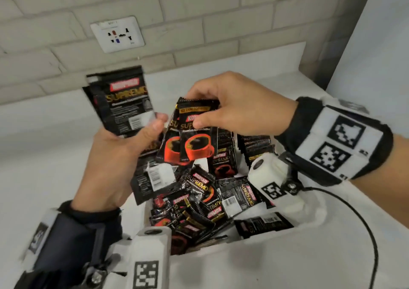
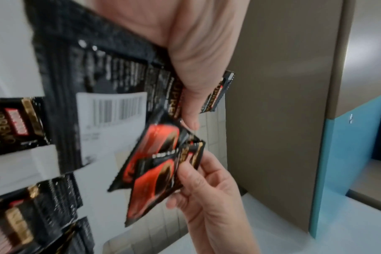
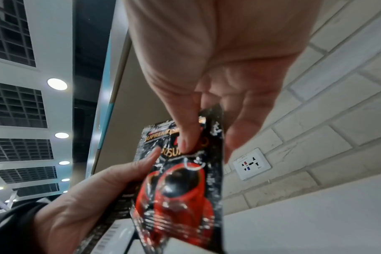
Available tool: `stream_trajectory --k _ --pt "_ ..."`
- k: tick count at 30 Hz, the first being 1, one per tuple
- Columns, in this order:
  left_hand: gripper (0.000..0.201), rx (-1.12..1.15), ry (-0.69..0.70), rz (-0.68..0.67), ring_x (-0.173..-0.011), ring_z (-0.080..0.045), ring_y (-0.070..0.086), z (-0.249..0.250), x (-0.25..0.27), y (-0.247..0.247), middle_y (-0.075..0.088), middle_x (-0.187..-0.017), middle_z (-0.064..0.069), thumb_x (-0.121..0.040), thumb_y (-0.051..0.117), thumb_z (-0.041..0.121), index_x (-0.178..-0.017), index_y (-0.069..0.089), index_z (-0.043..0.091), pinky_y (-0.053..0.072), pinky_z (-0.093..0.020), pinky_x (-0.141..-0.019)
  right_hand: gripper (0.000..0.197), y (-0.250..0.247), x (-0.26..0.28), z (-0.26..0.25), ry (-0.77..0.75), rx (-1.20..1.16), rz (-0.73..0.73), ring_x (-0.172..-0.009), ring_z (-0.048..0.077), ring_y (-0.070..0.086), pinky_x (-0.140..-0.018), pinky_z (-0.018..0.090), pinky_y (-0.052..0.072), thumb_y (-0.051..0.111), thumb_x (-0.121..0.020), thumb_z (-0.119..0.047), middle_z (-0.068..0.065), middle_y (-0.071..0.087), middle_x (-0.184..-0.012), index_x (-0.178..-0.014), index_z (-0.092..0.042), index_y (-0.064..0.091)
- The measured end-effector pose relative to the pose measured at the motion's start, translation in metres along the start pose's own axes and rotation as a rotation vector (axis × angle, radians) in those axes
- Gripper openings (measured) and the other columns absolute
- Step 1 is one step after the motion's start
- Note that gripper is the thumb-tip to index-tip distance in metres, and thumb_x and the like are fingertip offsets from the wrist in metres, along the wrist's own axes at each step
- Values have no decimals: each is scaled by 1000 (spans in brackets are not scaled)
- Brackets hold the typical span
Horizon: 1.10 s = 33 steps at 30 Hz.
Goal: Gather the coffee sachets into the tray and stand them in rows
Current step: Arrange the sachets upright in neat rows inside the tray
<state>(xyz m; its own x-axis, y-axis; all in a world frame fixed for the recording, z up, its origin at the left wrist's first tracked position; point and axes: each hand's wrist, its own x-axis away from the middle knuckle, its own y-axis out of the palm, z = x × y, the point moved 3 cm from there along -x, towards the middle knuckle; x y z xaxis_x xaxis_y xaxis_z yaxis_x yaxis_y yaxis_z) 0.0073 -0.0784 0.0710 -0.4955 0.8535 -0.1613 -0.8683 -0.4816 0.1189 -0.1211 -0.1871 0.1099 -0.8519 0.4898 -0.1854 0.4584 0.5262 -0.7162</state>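
Observation:
My left hand [image 1: 132, 142] grips a fanned bunch of black coffee sachets [image 1: 124, 102], their printed backs and barcodes facing me, above the tray's left side. My right hand [image 1: 212, 111] pinches two sachets with red cups [image 1: 194, 142] by their top edges, right beside the left hand's bunch. Below lies the white tray [image 1: 256, 236] with several loose sachets [image 1: 199, 202] heaped in front and rows of standing sachets [image 1: 256, 145] at its back right. In the left wrist view my thumb [image 2: 185, 82] presses the bunch [image 2: 111, 82]. In the right wrist view my fingers [image 3: 187, 134] pinch the red-cup sachets [image 3: 180, 192].
The tray sits on a white counter [image 1: 39, 156] against a pale brick wall with a socket plate [image 1: 117, 34]. A grey pillar [image 1: 345, 23] stands at the back right. A black cable [image 1: 363, 218] loops over the counter to the right of the tray.

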Motion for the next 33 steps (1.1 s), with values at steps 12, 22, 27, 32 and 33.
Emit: stream_trajectory --k 12,22,27,32,33 --pt "22 177 -30 201 -62 -7 61 1 12 -48 68 -72 7 -70 59 12 -88 59 25 54 -23 -60 20 49 -71 20 94 513 -209 -90 18 52 -66 28 37 57 -86 -17 -4 54 -100 -106 -21 54" --pt "20 189 -138 195 -61 -8 63 -16 9 -55 69 -72 3 -68 61 10 -80 70 23 55 -23 -54 30 104 -100 30 42 772 -395 -88 21 56 -67 30 38 56 -89 -39 1 59 -105 -106 -15 54" --pt "12 204 -304 154 -51 -10 63 -35 -4 -46 67 -65 -3 -68 64 7 -65 72 15 51 -23 -45 37 106 -100 32 10 879 -428 -97 25 59 -70 31 42 54 -90 -42 4 60 -109 -115 -15 56" --pt "10 43 -383 152 -54 -10 63 -56 -18 -45 66 -74 -9 -84 58 0 -92 65 1 51 -23 -46 27 102 -99 33 22 874 -489 -90 24 60 -63 28 40 62 -87 -26 5 59 -102 -109 -11 57" --pt "11 9 -404 144 -53 -10 63 -59 -20 -45 65 -74 -10 -85 58 0 -94 64 0 51 -23 -45 22 103 -98 33 19 869 -489 -84 23 60 -62 28 40 62 -87 -21 4 57 -95 -105 -10 58"
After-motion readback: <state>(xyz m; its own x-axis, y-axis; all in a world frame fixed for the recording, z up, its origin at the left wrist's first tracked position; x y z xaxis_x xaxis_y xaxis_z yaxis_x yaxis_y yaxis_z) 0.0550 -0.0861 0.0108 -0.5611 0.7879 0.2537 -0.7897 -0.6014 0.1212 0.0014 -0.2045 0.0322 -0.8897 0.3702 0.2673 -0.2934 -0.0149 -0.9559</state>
